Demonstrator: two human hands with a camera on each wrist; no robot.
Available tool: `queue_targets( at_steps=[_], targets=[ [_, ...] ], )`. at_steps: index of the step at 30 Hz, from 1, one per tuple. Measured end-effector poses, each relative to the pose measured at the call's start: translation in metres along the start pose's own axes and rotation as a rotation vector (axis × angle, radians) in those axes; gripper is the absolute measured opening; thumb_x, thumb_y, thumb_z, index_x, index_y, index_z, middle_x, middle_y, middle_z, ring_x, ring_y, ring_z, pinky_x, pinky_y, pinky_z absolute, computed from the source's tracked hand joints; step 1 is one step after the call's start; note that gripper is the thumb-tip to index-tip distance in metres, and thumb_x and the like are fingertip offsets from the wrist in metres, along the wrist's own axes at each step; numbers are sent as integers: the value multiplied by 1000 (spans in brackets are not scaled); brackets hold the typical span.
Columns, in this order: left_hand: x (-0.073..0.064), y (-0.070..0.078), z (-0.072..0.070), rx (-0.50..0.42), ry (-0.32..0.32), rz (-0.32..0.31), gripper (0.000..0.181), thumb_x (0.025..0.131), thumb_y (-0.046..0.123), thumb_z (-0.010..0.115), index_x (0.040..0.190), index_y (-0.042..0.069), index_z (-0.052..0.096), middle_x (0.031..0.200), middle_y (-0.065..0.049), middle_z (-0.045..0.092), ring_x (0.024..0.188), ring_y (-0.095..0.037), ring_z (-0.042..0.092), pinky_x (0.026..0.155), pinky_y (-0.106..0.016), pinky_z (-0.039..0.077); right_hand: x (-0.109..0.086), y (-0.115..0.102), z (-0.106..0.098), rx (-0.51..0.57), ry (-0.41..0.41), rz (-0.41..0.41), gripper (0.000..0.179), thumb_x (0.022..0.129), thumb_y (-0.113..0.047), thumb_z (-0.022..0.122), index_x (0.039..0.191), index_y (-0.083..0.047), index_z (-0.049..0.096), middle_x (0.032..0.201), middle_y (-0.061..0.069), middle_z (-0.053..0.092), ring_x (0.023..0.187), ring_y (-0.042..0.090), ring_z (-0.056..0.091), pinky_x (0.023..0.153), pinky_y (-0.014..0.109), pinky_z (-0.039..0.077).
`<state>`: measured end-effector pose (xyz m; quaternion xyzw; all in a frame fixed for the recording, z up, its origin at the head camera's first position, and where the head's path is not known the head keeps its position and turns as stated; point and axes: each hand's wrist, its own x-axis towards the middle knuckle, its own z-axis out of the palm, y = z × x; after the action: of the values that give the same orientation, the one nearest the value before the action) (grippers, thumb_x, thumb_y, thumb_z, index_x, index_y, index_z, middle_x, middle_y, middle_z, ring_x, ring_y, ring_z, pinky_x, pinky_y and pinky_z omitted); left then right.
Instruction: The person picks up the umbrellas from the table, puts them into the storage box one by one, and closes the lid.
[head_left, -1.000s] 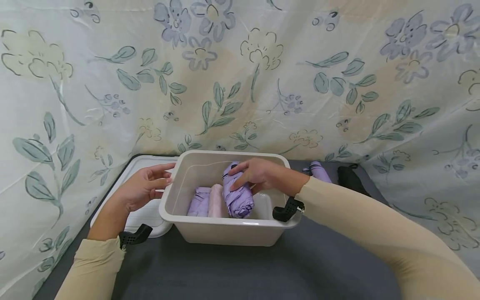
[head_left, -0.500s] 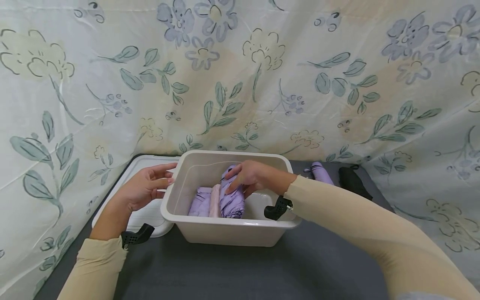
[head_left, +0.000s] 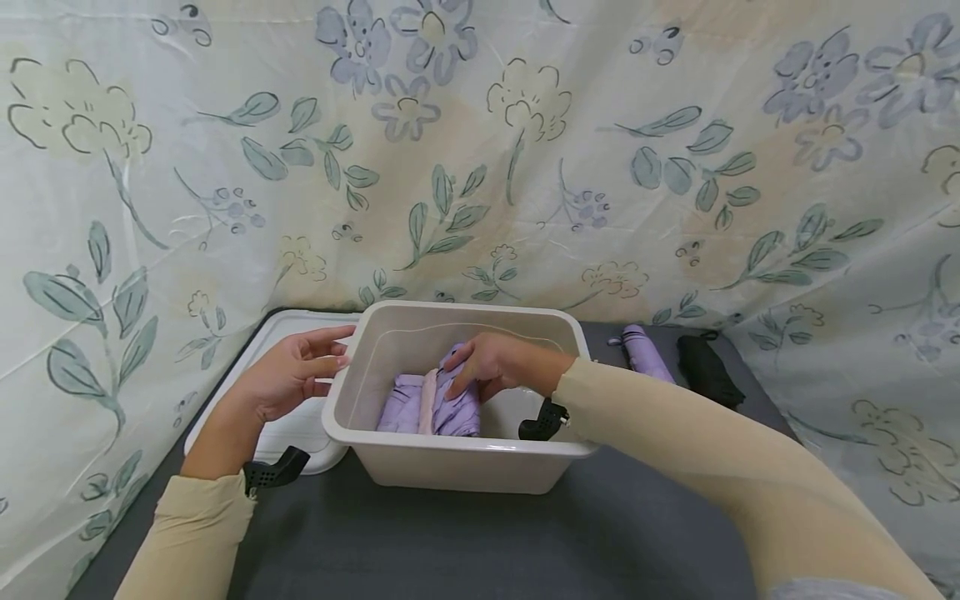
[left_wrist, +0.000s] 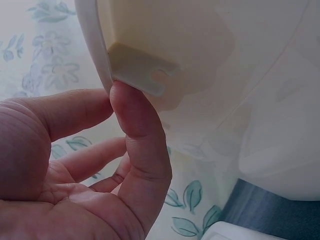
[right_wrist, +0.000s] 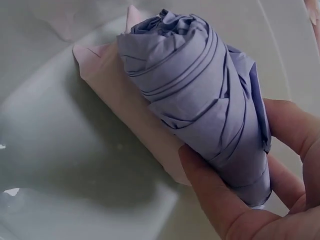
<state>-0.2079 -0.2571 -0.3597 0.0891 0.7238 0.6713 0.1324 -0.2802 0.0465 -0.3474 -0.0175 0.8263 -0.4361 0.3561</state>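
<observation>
My right hand [head_left: 502, 362] reaches into a cream plastic bin [head_left: 465, 467] and grips a purple folded umbrella [head_left: 459, 414]. In the right wrist view, thumb and fingers are around the narrower end of this umbrella [right_wrist: 200, 100], whose cloth is wrapped in creases. A pale pink roll [head_left: 427, 404] lies against its left side, partly covered. Further left in the bin rests another purple bundle [head_left: 400, 406]. At the bin's left end my left hand [head_left: 292, 375] pinches the rim between thumb and finger, seen closely on the bin [left_wrist: 200, 65] in the left wrist view.
A white lid [head_left: 300, 442] lies left of the bin, partly behind the left arm. Right of the bin are a purple folded umbrella [head_left: 647, 354] and a black pouch-like bundle [head_left: 707, 367]. A flowered curtain [head_left: 480, 167] hangs behind the dark grey table [head_left: 450, 542].
My right hand has lowered the purple umbrella into the bin and shifted it left, up against the pink roll. My left hand has stayed at the rim.
</observation>
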Motion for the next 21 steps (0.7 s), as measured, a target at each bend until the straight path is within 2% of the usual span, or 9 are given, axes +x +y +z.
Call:
queue_targets(
  at_steps=[5,12,21],
  targets=[
    [2,0,-1,-8,-5,0,68,101,9,62,160,0,28,105,2,65,91,-7,69,79,-30,62,4,2,1,20,-22,12,52,78,4,85,126,-11,73,128,14,65,95,26,67,90,47,61],
    [2,1,-2,-10,-4,1,67,102,10,63,160,1,30,106,2,65,92,-8,69,79,-30,63,5,3,5,38,-66,45,64,82,6,80,140,-14,62,145,18,53,117,34,59,106,61,49],
    [2,-1,-3,7,0,-6,66,102,11,61,160,1,30,105,3,64,92,-9,70,78,-30,62,2,6,5,-10,-112,62,72,87,1,76,152,-19,51,160,21,38,142,49,41,103,75,41]
  ],
)
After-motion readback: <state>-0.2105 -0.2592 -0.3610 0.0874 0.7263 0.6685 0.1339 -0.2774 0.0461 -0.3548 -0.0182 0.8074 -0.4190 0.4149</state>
